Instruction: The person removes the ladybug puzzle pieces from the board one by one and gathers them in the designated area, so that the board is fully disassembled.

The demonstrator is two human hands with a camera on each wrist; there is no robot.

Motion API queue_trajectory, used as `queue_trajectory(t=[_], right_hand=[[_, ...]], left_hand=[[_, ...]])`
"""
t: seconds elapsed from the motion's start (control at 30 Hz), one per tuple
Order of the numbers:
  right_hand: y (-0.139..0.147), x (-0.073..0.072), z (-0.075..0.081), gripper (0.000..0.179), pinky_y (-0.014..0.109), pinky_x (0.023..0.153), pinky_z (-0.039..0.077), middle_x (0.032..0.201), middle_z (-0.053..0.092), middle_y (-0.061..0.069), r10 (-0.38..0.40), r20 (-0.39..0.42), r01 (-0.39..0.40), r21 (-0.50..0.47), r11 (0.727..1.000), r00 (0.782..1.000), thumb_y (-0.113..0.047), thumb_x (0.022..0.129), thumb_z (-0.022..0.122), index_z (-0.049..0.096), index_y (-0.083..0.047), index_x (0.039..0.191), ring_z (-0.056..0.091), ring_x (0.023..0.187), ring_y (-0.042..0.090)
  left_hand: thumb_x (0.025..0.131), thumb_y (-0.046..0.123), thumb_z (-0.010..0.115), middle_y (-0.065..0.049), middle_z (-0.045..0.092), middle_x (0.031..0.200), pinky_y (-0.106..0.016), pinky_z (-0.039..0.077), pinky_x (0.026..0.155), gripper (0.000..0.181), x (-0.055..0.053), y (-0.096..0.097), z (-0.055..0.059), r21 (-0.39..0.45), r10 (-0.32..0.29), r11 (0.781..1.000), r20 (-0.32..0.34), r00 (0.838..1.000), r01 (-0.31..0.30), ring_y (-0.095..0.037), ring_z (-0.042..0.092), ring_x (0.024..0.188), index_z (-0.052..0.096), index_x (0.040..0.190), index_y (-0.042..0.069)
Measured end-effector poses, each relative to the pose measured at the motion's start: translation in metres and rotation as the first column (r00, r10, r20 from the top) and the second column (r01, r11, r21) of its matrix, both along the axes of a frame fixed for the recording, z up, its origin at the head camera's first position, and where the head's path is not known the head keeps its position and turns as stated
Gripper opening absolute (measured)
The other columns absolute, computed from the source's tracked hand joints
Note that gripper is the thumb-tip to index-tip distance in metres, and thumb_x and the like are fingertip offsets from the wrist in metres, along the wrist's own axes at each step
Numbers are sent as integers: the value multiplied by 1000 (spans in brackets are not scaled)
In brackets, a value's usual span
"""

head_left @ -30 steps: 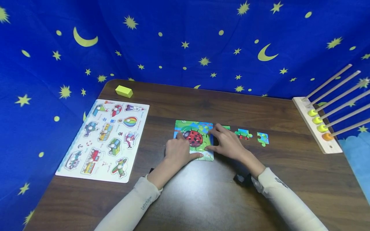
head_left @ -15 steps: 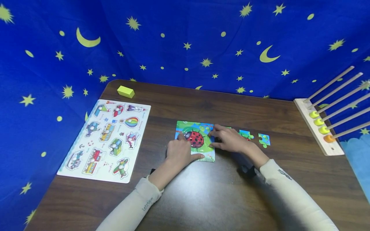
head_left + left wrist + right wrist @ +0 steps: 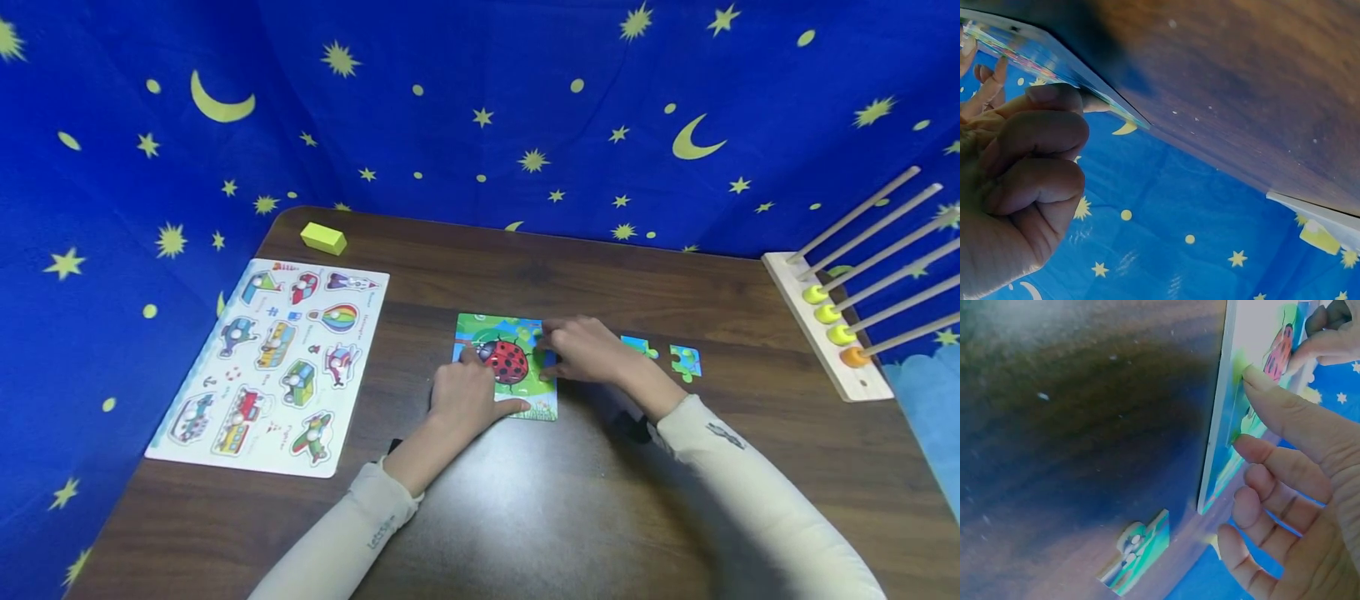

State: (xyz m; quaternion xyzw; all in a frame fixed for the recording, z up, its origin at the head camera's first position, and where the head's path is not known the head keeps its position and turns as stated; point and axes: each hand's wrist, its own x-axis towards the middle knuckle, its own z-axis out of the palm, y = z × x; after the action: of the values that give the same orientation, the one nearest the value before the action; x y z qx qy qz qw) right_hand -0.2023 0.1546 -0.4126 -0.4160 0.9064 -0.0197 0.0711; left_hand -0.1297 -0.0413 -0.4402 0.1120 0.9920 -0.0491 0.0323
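A ladybug jigsaw puzzle (image 3: 480, 323) in a flat square tray lies at the middle of the table. My left hand (image 3: 467, 390) rests on its left and lower part, thumb stretched along the bottom. In the left wrist view, this hand's index finger reaches onto the puzzle tray (image 3: 1082, 75) while the other fingers are curled and hold nothing. My right hand (image 3: 592, 350) touches the puzzle's right side with thumb and index fingertips spread apart; its other fingers are loosely bent in the right wrist view. Two loose jigsaw pieces (image 3: 686, 362) show to the right of this hand.
At the left lies a white peg puzzle board (image 3: 300, 433) with vehicle pictures. A yellow block (image 3: 323, 238) sits at the back left. On the right stands a wooden rack (image 3: 795, 308) with slanted rods and several rings. A starry blue cloth (image 3: 450, 108) hangs behind the table.
My right hand has shifted its fingers slightly up along the puzzle's right side, and the nearest loose jigsaw piece is now hidden behind it. My left hand stays in place.
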Motion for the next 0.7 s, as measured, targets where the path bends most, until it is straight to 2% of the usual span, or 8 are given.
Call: queue_trajectory(t=[0.13, 0.3, 0.43, 0.57, 0.7], right_hand=[[-6, -3, 4, 34, 32, 58, 42, 86, 63, 2, 10, 23, -10, 32, 999, 1000, -37, 78, 84, 79, -11, 99, 47, 64, 12], [-11, -8, 9, 38, 35, 64, 50, 93, 68, 2, 10, 51, -13, 72, 997, 999, -38, 76, 86, 79, -11, 102, 59, 70, 13], [-13, -11, 10, 40, 37, 67, 52, 96, 69, 2, 17, 94, -26, 100, 995, 995, -38, 75, 86, 79, -10, 102, 59, 72, 13], [-11, -14, 8, 43, 37, 70, 53, 99, 72, 4, 19, 136, -31, 83, 996, 991, -38, 72, 85, 78, -8, 102, 61, 75, 15], [-8, -15, 5, 47, 39, 74, 55, 106, 74, 8, 25, 146, -34, 58, 998, 989, -40, 72, 85, 78, -7, 104, 66, 81, 17]], left_hand=[[68, 93, 50, -19, 65, 127, -27, 34, 41, 97, 0, -1, 0, -10, -1, 1000, -20, 1000, 1, -12, 45, 44, 80, 95, 5], [67, 92, 54, -20, 67, 122, -27, 35, 42, 92, 0, -2, 0, 13, -9, 1000, -38, 999, 10, -12, 47, 44, 79, 84, 5], [69, 91, 52, -22, 66, 126, -26, 32, 41, 92, -2, -2, 0, 13, -20, 1000, -24, 1000, 21, -10, 43, 43, 79, 83, 4], [70, 92, 49, -23, 64, 129, -26, 31, 41, 95, -3, -2, 1, 1, -28, 1000, -12, 1000, 28, -9, 40, 43, 79, 85, 3], [69, 92, 51, -22, 66, 125, -27, 35, 40, 94, -2, -1, -1, 0, -26, 1000, -27, 999, 26, -11, 45, 43, 79, 87, 3]])
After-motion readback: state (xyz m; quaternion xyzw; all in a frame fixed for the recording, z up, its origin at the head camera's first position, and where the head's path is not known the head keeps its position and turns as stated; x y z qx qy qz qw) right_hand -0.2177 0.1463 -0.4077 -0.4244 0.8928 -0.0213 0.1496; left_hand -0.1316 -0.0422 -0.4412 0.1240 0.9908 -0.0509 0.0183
